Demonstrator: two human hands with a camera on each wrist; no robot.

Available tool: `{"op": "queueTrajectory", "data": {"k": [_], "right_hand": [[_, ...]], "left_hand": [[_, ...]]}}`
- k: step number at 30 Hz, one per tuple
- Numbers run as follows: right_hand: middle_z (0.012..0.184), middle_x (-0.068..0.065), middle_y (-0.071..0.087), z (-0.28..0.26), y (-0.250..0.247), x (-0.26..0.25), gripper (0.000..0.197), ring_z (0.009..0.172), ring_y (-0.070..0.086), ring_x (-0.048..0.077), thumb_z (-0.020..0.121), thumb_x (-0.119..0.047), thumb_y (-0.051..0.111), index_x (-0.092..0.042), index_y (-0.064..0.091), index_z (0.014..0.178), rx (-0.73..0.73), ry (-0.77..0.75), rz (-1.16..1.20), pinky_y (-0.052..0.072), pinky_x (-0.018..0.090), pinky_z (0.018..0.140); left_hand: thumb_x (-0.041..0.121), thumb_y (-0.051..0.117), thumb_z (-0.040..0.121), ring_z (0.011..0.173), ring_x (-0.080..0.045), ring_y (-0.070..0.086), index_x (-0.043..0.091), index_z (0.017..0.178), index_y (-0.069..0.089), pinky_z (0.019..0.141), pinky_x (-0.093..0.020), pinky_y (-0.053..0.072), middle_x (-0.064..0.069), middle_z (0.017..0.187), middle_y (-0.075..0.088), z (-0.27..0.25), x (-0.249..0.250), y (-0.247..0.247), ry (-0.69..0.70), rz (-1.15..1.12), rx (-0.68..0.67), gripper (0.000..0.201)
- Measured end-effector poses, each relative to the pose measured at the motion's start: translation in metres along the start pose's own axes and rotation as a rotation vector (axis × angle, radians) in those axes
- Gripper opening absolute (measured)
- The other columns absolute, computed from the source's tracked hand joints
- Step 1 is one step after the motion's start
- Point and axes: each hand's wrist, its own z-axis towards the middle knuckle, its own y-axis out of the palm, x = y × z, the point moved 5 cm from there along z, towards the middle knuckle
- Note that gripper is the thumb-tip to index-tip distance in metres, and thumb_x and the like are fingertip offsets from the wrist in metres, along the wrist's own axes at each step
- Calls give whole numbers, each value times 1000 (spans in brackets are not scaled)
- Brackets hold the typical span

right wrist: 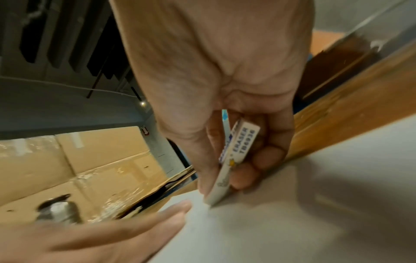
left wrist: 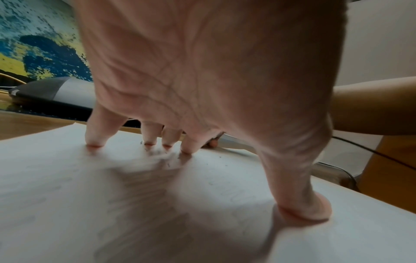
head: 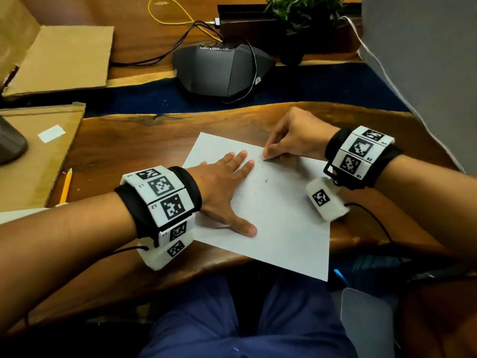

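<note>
A white sheet of paper [head: 278, 218] lies on the wooden desk [head: 134, 140], its near corner hanging over the desk's front edge. My left hand [head: 227, 182] lies flat on the paper with fingers straight and spread, pressing it down; the left wrist view shows the fingertips [left wrist: 94, 142] and thumb on the paper [left wrist: 67, 195]. My right hand [head: 291, 140] pinches a white eraser [right wrist: 227, 165] in a printed sleeve between thumb and fingers. The eraser's tip touches the paper [right wrist: 292, 222] just beyond my left fingertips. Small dark crumbs [head: 265, 180] lie on the sheet.
A yellow pencil [head: 65, 187] lies at the desk's left edge beside flattened cardboard [head: 38, 151]. A dark grey wired device [head: 219, 65] sits behind the paper, with cables and a potted plant [head: 302, 14] further back. My legs are below the desk's front edge.
</note>
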Motion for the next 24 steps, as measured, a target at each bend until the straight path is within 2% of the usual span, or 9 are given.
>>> {"op": "queueTrajectory", "data": {"k": [2, 5, 9, 13, 17, 18, 21, 22, 24], "right_hand": [[77, 1, 78, 1, 1, -2, 14, 71, 73, 14, 75, -23, 89, -13, 82, 81, 9, -10, 4, 60, 23, 63], [79, -3, 78, -7, 17, -14, 13, 75, 74, 13, 75, -25, 89, -17, 83, 83, -122, -73, -88, 61, 25, 68], [82, 2, 79, 3, -3, -2, 13, 78, 75, 18, 75, -21, 89, -13, 82, 84, 31, 15, 13, 62, 25, 67], [79, -8, 77, -4, 14, -16, 14, 74, 70, 5, 74, -29, 89, -20, 83, 83, -69, -94, -135, 57, 20, 66], [77, 2, 78, 4, -2, -1, 15, 68, 71, 15, 74, -23, 90, -13, 82, 82, 46, 14, 13, 59, 23, 59], [77, 1, 78, 4, -1, -2, 15, 69, 72, 15, 74, -23, 90, -13, 82, 82, 40, -2, 4, 59, 23, 59], [81, -9, 77, -4, 15, -17, 15, 76, 70, 7, 74, -29, 89, -21, 83, 86, -106, -104, -158, 56, 19, 64], [82, -9, 78, -4, 14, -19, 15, 78, 71, 7, 75, -29, 89, -21, 83, 87, -117, -108, -173, 56, 19, 65], [84, -3, 79, 3, 4, -13, 14, 78, 72, 12, 75, -25, 89, -17, 83, 86, -33, -58, -108, 58, 22, 67]], "left_hand": [[93, 56, 57, 149, -15, -22, 26, 153, -24, 122, -54, 9, 6, 158, -34, -1, -1, 0, -2, -3, 5, 142], [93, 56, 57, 149, -16, -22, 25, 153, -24, 121, -54, 10, 5, 158, -34, -1, -1, -1, -6, -5, 4, 142], [92, 56, 58, 148, -15, -23, 22, 153, -25, 121, -56, 8, 5, 158, -35, -2, 1, 0, -6, 0, -4, 142], [92, 56, 58, 148, -14, -24, 19, 152, -25, 121, -56, 7, 5, 157, -35, -2, -1, 0, -19, -13, -4, 145], [92, 55, 59, 148, -14, -24, 18, 152, -26, 121, -56, 7, 6, 157, -36, -2, 0, 0, -20, 1, -12, 144], [92, 56, 59, 148, -14, -24, 18, 152, -26, 121, -56, 6, 6, 157, -36, -2, 0, 0, -20, -2, -12, 144], [91, 57, 59, 148, -14, -24, 19, 152, -25, 121, -56, 6, 6, 157, -35, -3, -1, 1, -23, -23, -10, 144], [91, 57, 59, 148, -14, -24, 19, 152, -25, 121, -56, 6, 6, 157, -35, -3, -1, 0, -24, -23, -9, 144], [91, 57, 59, 148, -14, -24, 19, 152, -26, 121, -56, 6, 6, 157, -35, -3, 0, 1, -22, -15, -9, 144]]}}
